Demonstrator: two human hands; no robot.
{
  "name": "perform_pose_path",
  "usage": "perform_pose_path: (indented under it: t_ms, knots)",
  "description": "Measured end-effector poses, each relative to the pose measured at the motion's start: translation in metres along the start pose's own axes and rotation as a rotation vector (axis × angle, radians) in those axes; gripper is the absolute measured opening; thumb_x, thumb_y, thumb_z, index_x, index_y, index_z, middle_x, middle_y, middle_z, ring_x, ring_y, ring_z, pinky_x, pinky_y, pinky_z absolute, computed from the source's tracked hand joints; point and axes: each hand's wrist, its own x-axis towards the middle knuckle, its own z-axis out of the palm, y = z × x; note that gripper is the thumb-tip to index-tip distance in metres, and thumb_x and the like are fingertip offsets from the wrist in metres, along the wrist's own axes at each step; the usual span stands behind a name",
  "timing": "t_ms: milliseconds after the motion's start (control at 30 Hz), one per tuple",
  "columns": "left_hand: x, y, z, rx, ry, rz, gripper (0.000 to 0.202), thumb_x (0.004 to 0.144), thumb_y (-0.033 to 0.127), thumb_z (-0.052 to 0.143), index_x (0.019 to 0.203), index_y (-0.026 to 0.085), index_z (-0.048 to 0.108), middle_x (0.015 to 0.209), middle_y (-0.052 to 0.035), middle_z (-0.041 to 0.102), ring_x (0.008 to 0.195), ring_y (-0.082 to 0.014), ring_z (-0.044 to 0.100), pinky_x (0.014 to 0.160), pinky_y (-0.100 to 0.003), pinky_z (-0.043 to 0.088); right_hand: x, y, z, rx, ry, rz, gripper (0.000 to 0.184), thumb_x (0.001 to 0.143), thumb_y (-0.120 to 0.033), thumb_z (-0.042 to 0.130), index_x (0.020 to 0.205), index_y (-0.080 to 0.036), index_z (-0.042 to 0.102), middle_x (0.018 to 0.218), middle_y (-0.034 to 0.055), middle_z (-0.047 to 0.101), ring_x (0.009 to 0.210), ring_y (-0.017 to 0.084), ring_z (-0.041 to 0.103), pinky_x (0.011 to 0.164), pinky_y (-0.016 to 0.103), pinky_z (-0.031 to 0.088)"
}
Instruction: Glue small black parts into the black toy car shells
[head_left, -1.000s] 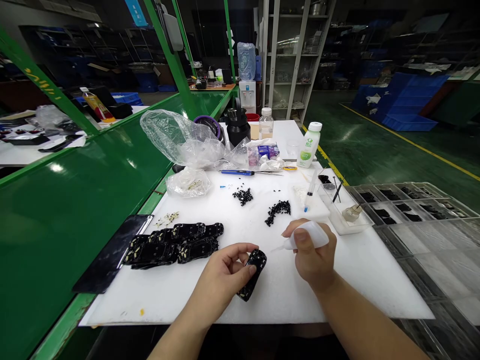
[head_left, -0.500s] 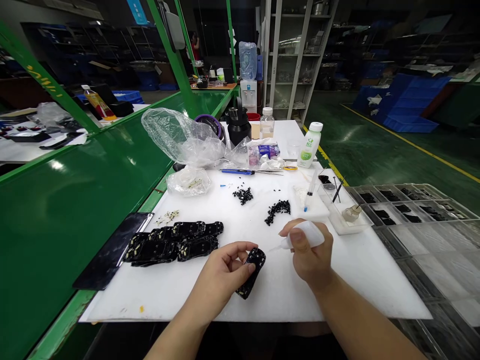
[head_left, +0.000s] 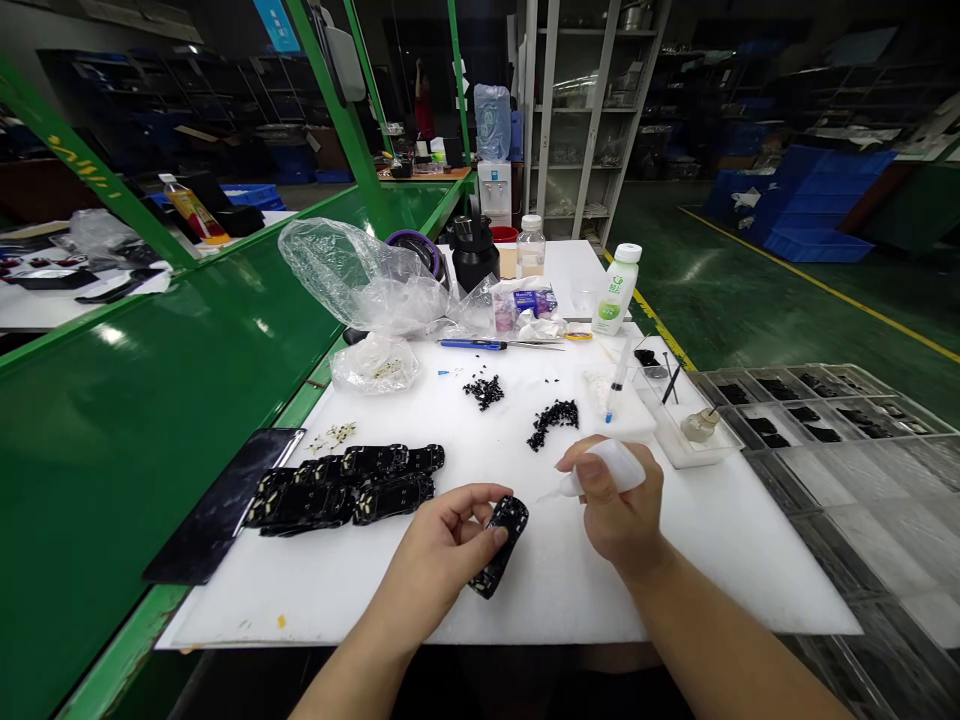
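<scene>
My left hand [head_left: 442, 555] pinches a small black plastic part [head_left: 501, 545] with pale inserts, held tilted just above the white work mat [head_left: 360, 590]. My right hand [head_left: 619, 505] is wrapped round a small white squeeze bottle [head_left: 611, 468] whose thin nozzle points left toward the top of that part. To the left, a row of similar black parts [head_left: 349, 485] lies on the mat. Two heaps of tiny black pieces [head_left: 555, 420] sit beyond my hands.
Clear trays with black parts [head_left: 810, 415] stand at the right. A syringe [head_left: 616, 385], blue-handled tool [head_left: 480, 345], plastic bags [head_left: 360, 275], white bottle [head_left: 619, 290] and black jug [head_left: 476, 250] crowd the mat's far side. A dark phone [head_left: 225, 505] lies on the green bench edge.
Both hands keep their grip and hardly move. The view shifted slightly, and a person far in the background has moved.
</scene>
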Motion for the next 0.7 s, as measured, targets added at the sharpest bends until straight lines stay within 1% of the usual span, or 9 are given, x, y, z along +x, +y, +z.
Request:
perform_pose_path:
  t_ms: [167,300,400,467,533,567,633,700]
  knots:
    - [-0.002,0.001,0.002,-0.002,0.019,0.008,0.037,0.075,0.031,0.073,0.109,0.017,0.068,0.076,0.0031,0.047,0.058,-0.008,0.04,0.054,-0.022,0.032,0.0,0.0,-0.001,0.02,0.003,0.029,0.03,0.092,-0.034,0.057,0.069,-0.017,0.066,0.057,-0.0007,0.057,0.044,0.009,0.046,0.042,0.024,0.034]
    - [-0.003,0.004,0.004,-0.018,0.047,0.007,0.039,0.072,0.031,0.074,0.108,0.016,0.068,0.074,0.0029,0.048,0.058,-0.009,0.041,0.054,-0.023,0.032,-0.001,0.002,-0.002,0.065,0.019,0.069,0.028,0.09,-0.035,0.06,0.07,-0.017,0.068,0.057,-0.0003,0.058,0.046,0.009,0.046,0.043,0.024,0.034]
    - [-0.002,0.007,0.006,-0.001,0.086,0.005,0.039,0.07,0.031,0.074,0.105,0.016,0.069,0.072,0.0035,0.046,0.056,-0.009,0.04,0.053,-0.023,0.032,-0.001,0.005,-0.002,0.126,0.075,0.101,0.03,0.088,-0.04,0.062,0.069,-0.017,0.068,0.059,0.0005,0.059,0.046,0.009,0.047,0.042,0.024,0.035]
    - [-0.001,0.007,0.011,0.054,0.128,0.005,0.037,0.071,0.031,0.071,0.104,0.016,0.068,0.071,0.004,0.045,0.054,-0.0091,0.04,0.052,-0.024,0.033,0.002,0.008,-0.003,0.181,0.143,0.129,0.036,0.09,-0.045,0.058,0.071,-0.017,0.068,0.061,0.0011,0.06,0.047,0.01,0.048,0.042,0.024,0.037]
    - [-0.001,0.007,0.019,0.186,0.205,0.02,0.036,0.074,0.03,0.066,0.106,0.016,0.067,0.068,0.0044,0.046,0.054,-0.0108,0.043,0.053,-0.025,0.035,0.008,0.011,-0.004,0.239,0.189,0.176,0.038,0.093,-0.047,0.05,0.079,-0.017,0.069,0.063,0.0018,0.061,0.05,0.011,0.052,0.044,0.025,0.042]
    - [-0.001,0.007,0.025,0.285,0.249,0.042,0.038,0.075,0.03,0.064,0.11,0.016,0.066,0.066,0.0045,0.047,0.054,-0.0124,0.046,0.054,-0.026,0.037,0.011,0.012,-0.004,0.265,0.187,0.206,0.037,0.094,-0.046,0.049,0.086,-0.017,0.069,0.065,0.0029,0.064,0.053,0.013,0.057,0.046,0.026,0.046]
    - [-0.002,0.005,0.037,0.517,0.33,0.105,0.045,0.079,0.029,0.058,0.122,0.016,0.06,0.064,0.0039,0.053,0.057,-0.0159,0.053,0.059,-0.028,0.04,0.018,0.013,-0.005,0.319,0.125,0.28,0.031,0.092,-0.041,0.054,0.102,-0.015,0.067,0.077,0.0073,0.07,0.066,0.018,0.067,0.054,0.031,0.053]
    - [-0.003,0.005,0.046,0.742,0.378,0.146,0.051,0.082,0.028,0.054,0.132,0.016,0.052,0.065,0.0026,0.059,0.06,-0.0191,0.058,0.063,-0.031,0.041,0.023,0.013,-0.006,0.288,0.036,0.33,0.036,0.088,-0.038,0.059,0.116,-0.015,0.062,0.094,0.011,0.073,0.081,0.023,0.07,0.064,0.036,0.058]
